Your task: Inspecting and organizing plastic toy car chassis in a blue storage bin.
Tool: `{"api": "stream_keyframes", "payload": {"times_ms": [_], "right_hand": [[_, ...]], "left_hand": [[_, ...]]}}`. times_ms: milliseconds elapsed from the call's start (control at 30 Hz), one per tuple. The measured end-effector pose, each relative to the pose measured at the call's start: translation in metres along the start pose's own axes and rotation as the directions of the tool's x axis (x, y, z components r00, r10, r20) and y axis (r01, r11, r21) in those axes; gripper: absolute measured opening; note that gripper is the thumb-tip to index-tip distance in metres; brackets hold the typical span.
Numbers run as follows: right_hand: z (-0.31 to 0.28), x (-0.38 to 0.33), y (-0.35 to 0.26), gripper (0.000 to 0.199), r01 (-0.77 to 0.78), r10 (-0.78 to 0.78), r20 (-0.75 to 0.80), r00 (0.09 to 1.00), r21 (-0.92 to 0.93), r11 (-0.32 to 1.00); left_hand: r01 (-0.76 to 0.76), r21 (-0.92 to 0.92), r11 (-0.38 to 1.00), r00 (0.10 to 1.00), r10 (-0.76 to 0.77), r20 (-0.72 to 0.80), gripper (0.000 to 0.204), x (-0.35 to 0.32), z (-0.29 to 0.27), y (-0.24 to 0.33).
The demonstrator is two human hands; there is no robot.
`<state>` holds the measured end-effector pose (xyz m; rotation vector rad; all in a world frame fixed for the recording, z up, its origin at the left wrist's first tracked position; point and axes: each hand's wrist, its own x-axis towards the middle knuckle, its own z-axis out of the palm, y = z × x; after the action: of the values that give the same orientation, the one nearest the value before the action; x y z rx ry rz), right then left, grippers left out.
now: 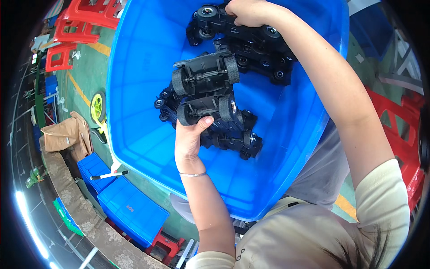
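Note:
Inside a large blue plastic tub (pixel 139 107) lie several black toy car chassis with treaded wheels. My left hand (pixel 189 134) is closed round the near end of one toy car chassis (pixel 204 69), thumb on top; its underside and axles face up. Below it, more chassis (pixel 230 140) rest on the tub bottom. At the far side, my right hand (pixel 251 12) grips another toy car chassis (pixel 233 29) from above, its fingertips partly hidden. Under that one sits a further stack of dark chassis (pixel 264 62).
Red plastic stools (pixel 85 18) stand at the far left and more stools (pixel 398 121) at the right. Left of the tub are a yellow-green wheel (pixel 97 107), a brown paper bag (pixel 67 134) and a blue lidded box (pixel 132 210) with a black-and-white marker (pixel 109 175) nearby.

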<state>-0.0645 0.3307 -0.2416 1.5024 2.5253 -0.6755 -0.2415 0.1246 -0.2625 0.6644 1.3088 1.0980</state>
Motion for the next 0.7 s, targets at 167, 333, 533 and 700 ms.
{"api": "stream_keyframes", "payload": {"times_ms": [167, 333, 533, 700], "right_hand": [[0.001, -0.001, 0.0, 0.019, -0.021, 0.021, 0.012, 1.0, 0.004, 1.0], [-0.002, -0.006, -0.003, 0.019, -0.021, 0.02, 0.029, 0.999, 0.022, 1.0], [0.006, 0.012, 0.003, 0.021, 0.247, -0.231, -0.093, 0.969, 0.242, 0.938], [0.04, 0.019, -0.028, 0.03, 0.193, -0.212, -0.055, 0.976, 0.674, 0.713]], "left_hand": [[-0.034, 0.029, 0.999, 0.999, 0.033, 0.017, 0.042, 0.0, 0.0, 0.003], [-0.076, -0.003, 0.997, 0.997, 0.076, 0.032, 0.045, 0.001, 0.0, 0.002], [-0.047, -0.138, 0.989, 0.999, 0.05, 0.015, 0.045, 0.008, 0.003, 0.007], [-0.075, -0.195, 0.978, 0.995, 0.061, -0.073, 0.045, 0.011, 0.0, 0.007]]}}
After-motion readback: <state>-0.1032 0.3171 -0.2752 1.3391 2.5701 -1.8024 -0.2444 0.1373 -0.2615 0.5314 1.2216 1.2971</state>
